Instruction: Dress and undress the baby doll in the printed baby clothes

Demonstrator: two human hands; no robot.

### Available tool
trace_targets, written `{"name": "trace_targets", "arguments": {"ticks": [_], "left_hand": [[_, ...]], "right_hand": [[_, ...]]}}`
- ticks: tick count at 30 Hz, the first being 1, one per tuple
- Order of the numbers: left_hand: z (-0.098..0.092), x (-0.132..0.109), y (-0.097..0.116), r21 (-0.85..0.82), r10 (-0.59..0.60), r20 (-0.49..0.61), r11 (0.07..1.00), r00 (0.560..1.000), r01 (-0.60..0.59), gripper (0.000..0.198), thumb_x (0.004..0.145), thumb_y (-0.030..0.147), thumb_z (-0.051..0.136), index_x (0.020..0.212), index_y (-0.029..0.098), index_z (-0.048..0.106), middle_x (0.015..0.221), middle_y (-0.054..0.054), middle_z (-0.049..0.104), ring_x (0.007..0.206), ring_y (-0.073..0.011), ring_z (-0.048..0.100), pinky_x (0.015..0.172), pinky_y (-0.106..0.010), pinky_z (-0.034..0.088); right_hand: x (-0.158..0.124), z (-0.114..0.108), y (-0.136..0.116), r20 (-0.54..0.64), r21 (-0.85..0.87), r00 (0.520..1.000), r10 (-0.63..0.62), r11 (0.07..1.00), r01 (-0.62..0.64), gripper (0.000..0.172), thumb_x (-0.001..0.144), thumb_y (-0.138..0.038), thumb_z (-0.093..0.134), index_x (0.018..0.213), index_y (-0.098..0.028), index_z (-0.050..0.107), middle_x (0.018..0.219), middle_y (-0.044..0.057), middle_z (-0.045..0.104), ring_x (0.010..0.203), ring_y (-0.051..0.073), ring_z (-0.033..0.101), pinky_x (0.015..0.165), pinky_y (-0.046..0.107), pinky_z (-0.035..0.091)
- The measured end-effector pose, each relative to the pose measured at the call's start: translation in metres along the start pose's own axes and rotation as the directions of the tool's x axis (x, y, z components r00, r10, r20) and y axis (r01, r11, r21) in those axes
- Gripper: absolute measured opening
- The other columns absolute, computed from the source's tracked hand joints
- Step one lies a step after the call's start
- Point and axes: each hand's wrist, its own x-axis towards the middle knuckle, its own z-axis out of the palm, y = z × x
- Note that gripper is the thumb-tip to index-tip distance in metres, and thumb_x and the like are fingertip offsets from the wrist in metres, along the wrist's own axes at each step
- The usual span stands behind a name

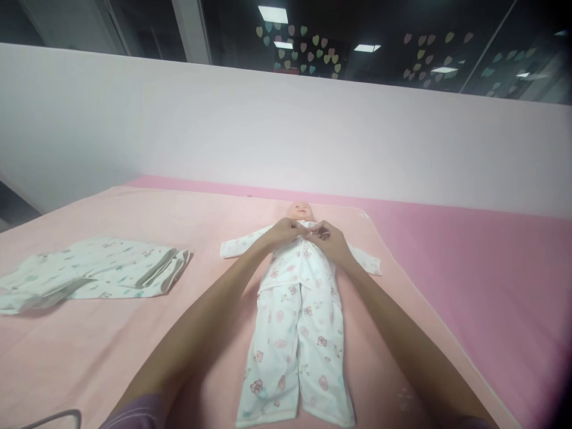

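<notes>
A baby doll point(300, 210) lies on its back, head at the far end, dressed in a white printed long-sleeved top point(290, 266) and matching trousers point(279, 345). Both sleeves stretch out to the sides. My left hand point(288, 230) pinches the front of the top just below the doll's neck. From the other side, my right hand point(325, 235) grips the same front edge with bent fingers, its fingertips meeting those of the left. The fingers hide the bit of cloth between them, so any fastener there cannot be made out.
Under the doll spreads a peach-coloured sheet point(214, 381) over a pink mat point(469, 268). A folded white printed cloth point(111, 268) lies to the left. Behind stands a low white wall point(313, 137), with dark windows above. A grey curved cord or handle point(67, 412) shows at bottom left.
</notes>
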Motion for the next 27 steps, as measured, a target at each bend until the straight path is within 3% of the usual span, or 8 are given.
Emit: {"name": "trace_targets", "arguments": {"ticks": [4, 7, 10, 12, 15, 20, 24, 27], "left_hand": [[-0.002, 0.005, -0.013, -0.044, 0.005, 0.009, 0.999, 1.0, -0.004, 0.032, 0.092, 0.048, 0.077, 0.093, 0.017, 0.069, 0.081, -0.003, 0.062, 0.069, -0.0167, 0.056, 0.062, -0.028, 0.039], [0.003, 0.012, -0.02, 0.084, 0.086, -0.202, 0.994, 0.975, -0.07, 0.028, 0.096, 0.035, 0.074, 0.12, 0.021, 0.068, 0.101, -0.005, 0.07, 0.082, -0.0189, 0.066, 0.072, -0.028, 0.049], [0.008, 0.023, -0.02, 0.336, 0.25, -0.331, 0.932, 0.91, -0.134, 0.03, 0.098, 0.028, 0.07, 0.128, 0.027, 0.069, 0.117, -0.005, 0.072, 0.1, -0.0218, 0.07, 0.087, -0.031, 0.052], [0.009, 0.03, -0.017, 0.461, 0.3, -0.311, 0.878, 0.902, -0.133, 0.019, 0.099, 0.03, 0.069, 0.117, 0.027, 0.075, 0.115, -0.005, 0.074, 0.105, -0.0248, 0.071, 0.09, -0.033, 0.052], [0.009, 0.038, -0.015, 0.546, 0.336, -0.299, 0.828, 0.893, -0.129, 0.012, 0.101, 0.032, 0.068, 0.104, 0.025, 0.078, 0.11, -0.007, 0.078, 0.104, -0.028, 0.072, 0.088, -0.035, 0.052], [0.013, 0.046, -0.024, 0.42, 0.369, -0.374, 0.886, 0.851, -0.199, 0.017, 0.103, 0.027, 0.065, 0.111, 0.024, 0.079, 0.115, -0.004, 0.083, 0.103, -0.0252, 0.075, 0.092, -0.033, 0.054], [0.011, 0.045, -0.026, 0.314, 0.319, -0.361, 0.926, 0.876, -0.208, 0.019, 0.101, 0.03, 0.067, 0.109, 0.023, 0.082, 0.108, -0.003, 0.084, 0.094, -0.0235, 0.075, 0.09, -0.033, 0.055], [0.007, 0.038, -0.022, 0.266, 0.286, -0.305, 0.941, 0.908, -0.207, 0.025, 0.103, 0.034, 0.063, 0.109, 0.023, 0.085, 0.108, -0.003, 0.084, 0.093, -0.023, 0.074, 0.09, -0.032, 0.055]], "right_hand": [[0.004, -0.013, 0.008, 0.052, -0.103, 0.998, -0.045, 0.993, 0.05, 0.038, 0.091, -0.052, 0.081, 0.119, -0.026, 0.076, 0.13, 0.008, 0.073, 0.106, 0.023, 0.066, 0.086, 0.035, 0.056], [0.02, -0.023, 0.015, 0.109, -0.193, 0.994, -0.016, 0.98, 0.037, 0.039, 0.101, -0.046, 0.068, 0.135, -0.026, 0.071, 0.145, 0.009, 0.068, 0.123, 0.026, 0.063, 0.094, 0.038, 0.056], [0.044, -0.029, 0.019, 0.218, -0.291, 0.976, 0.006, 0.955, 0.059, 0.033, 0.103, -0.039, 0.064, 0.131, -0.026, 0.074, 0.138, 0.008, 0.073, 0.115, 0.026, 0.064, 0.098, 0.041, 0.053], [0.06, -0.03, 0.02, 0.27, -0.301, 0.963, -0.005, 0.949, 0.09, 0.026, 0.1, -0.039, 0.068, 0.12, -0.024, 0.078, 0.126, 0.007, 0.077, 0.104, 0.024, 0.065, 0.096, 0.04, 0.052], [0.071, -0.025, 0.022, 0.248, -0.228, 0.968, -0.024, 0.97, 0.082, 0.023, 0.095, -0.044, 0.075, 0.106, -0.024, 0.078, 0.111, 0.005, 0.078, 0.093, 0.022, 0.065, 0.089, 0.037, 0.052], [0.065, -0.005, 0.028, 0.103, 0.001, 0.995, 0.008, 1.0, -0.009, 0.038, 0.092, -0.059, 0.078, 0.106, -0.023, 0.076, 0.113, 0.005, 0.078, 0.101, 0.023, 0.069, 0.095, 0.037, 0.052], [0.061, 0.003, 0.033, 0.034, 0.073, 0.996, 0.079, 0.994, -0.081, 0.043, 0.087, -0.062, 0.083, 0.103, -0.023, 0.076, 0.11, 0.005, 0.077, 0.101, 0.023, 0.069, 0.095, 0.037, 0.053], [0.062, 0.002, 0.036, 0.063, 0.135, 0.993, 0.101, 0.985, -0.108, 0.046, 0.084, -0.062, 0.086, 0.102, -0.022, 0.076, 0.108, 0.006, 0.078, 0.103, 0.023, 0.07, 0.096, 0.037, 0.053]]}}
